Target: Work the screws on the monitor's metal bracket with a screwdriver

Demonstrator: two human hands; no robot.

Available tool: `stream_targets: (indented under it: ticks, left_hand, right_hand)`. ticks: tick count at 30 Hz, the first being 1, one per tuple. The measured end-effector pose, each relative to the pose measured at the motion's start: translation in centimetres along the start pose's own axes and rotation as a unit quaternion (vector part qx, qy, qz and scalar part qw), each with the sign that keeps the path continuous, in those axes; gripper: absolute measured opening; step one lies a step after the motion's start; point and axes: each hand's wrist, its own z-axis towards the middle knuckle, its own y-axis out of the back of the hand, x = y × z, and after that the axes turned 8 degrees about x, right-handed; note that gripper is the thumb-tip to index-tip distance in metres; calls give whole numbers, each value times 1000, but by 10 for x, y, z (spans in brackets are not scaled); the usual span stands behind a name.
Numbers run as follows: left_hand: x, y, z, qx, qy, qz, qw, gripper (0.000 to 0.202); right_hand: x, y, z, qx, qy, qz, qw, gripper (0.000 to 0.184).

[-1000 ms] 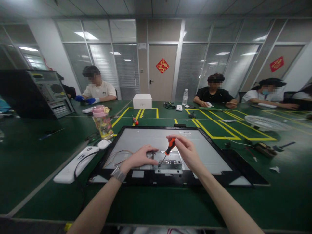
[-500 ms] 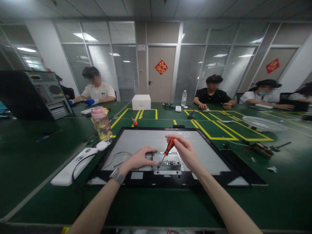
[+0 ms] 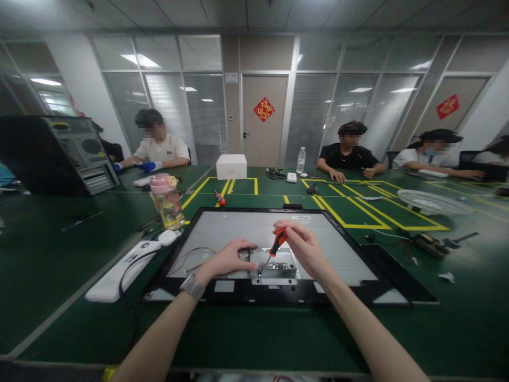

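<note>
In front of me a display panel [image 3: 334, 249] with a black frame lies flat, its pale grey back facing up. A metal bracket [image 3: 292, 273] is set near its front middle. My left hand [image 3: 228, 258], with a watch on the wrist, is closed at the bracket's left end, thumb and fingers apart around its edge. My right hand [image 3: 302, 241] grips the red and black handle of a screwdriver [image 3: 278, 240]. Its shaft slants down to the left, the tip at the bracket's left part, near my left thumb. Thin wires [image 3: 186, 258] run across the panel left of the bracket.
Left of the panel are a white power strip [image 3: 115, 278] with a black cable and a pink-lidded bottle [image 3: 165, 201]. Beyond it lie a small red screwdriver [image 3: 220, 198] and a white box [image 3: 231, 167]. A computer case [image 3: 71, 154] stands far left. Several people sit opposite.
The screwdriver's handle seems slightly turned in my right hand, its tip staying at the bracket. My left hand keeps its place. The whole view has shifted a little.
</note>
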Motion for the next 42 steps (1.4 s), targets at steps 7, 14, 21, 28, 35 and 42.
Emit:
stream_targets:
  ticks: [7,14,21,28,35,42]
  left_hand:
    - [1,-1,1,1,1,-4,1000,64]
    - [0,0,0,3,0,-2,1000,65]
    - [-2,0,-2,1,-4,-4,1000,64]
    - [-1,0,-1,3,2,-7,1000,63]
    - [-4,1,-1,5,5,-6,1000,63]
    - [-2,0,-1,6,7,-6,1000,65]
  right_hand:
    - [-3,0,-1,8,4,18,1000,11]
    - [7,-4,-2,12,18,-95,995,26]
    - [15,-6,-4,43,28,-140,989,31]
    - [8,-7,-3,-39,78,-207,974,16]
    - [12,-10,-8,-3,91,-236,968,29]
    - [9,-12,-5,-45,85,-198,975,17]
